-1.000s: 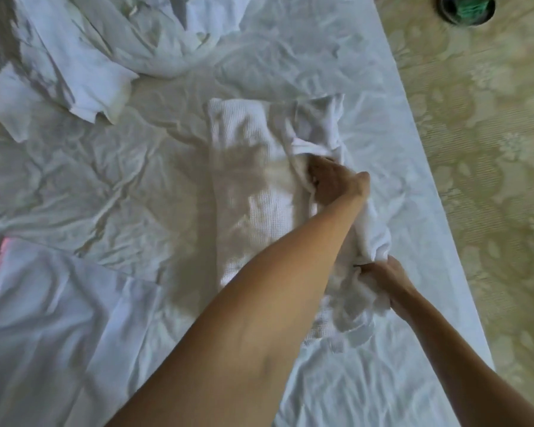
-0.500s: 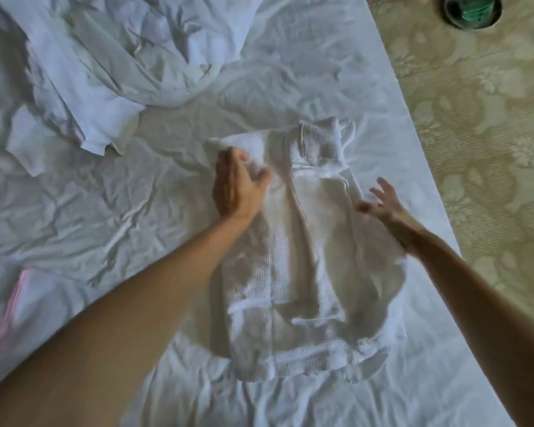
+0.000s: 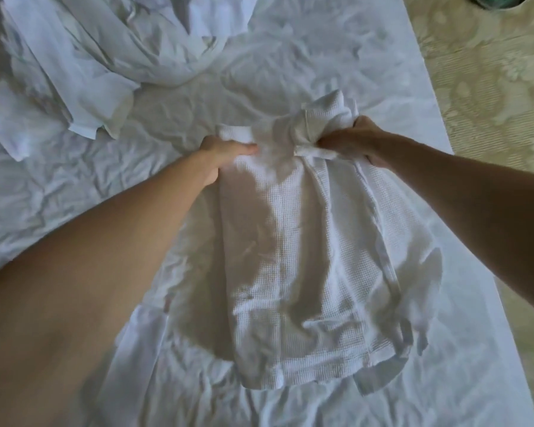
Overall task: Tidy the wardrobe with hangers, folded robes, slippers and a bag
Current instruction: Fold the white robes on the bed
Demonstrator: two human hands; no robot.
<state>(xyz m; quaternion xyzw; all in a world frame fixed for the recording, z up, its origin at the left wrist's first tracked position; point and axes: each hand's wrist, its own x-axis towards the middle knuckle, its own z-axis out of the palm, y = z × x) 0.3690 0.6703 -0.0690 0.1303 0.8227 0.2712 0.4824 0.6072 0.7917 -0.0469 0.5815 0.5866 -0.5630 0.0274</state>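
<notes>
A white waffle-weave robe [image 3: 302, 272], partly folded into a long strip, lies on the white bed sheet [image 3: 59, 186]. My left hand [image 3: 225, 152] grips the robe's far left corner, fingers tucked under the fabric. My right hand [image 3: 352, 140] grips the bunched far right end, where the cloth rises in a lump. Both hands hold the far end of the robe; its near end lies loose and rumpled toward me.
A heap of crumpled white fabric [image 3: 105, 50] lies at the far left of the bed. The bed's right edge runs diagonally beside a patterned beige carpet [image 3: 490, 87]. A dark round container with green contents [image 3: 494, 0] sits on the carpet at the top right.
Both hands went from the robe's right side to its far end. The left hand let go, moved left and now grips the far left corner; the right hand, open half a second ago, now grips the bunched right end.
</notes>
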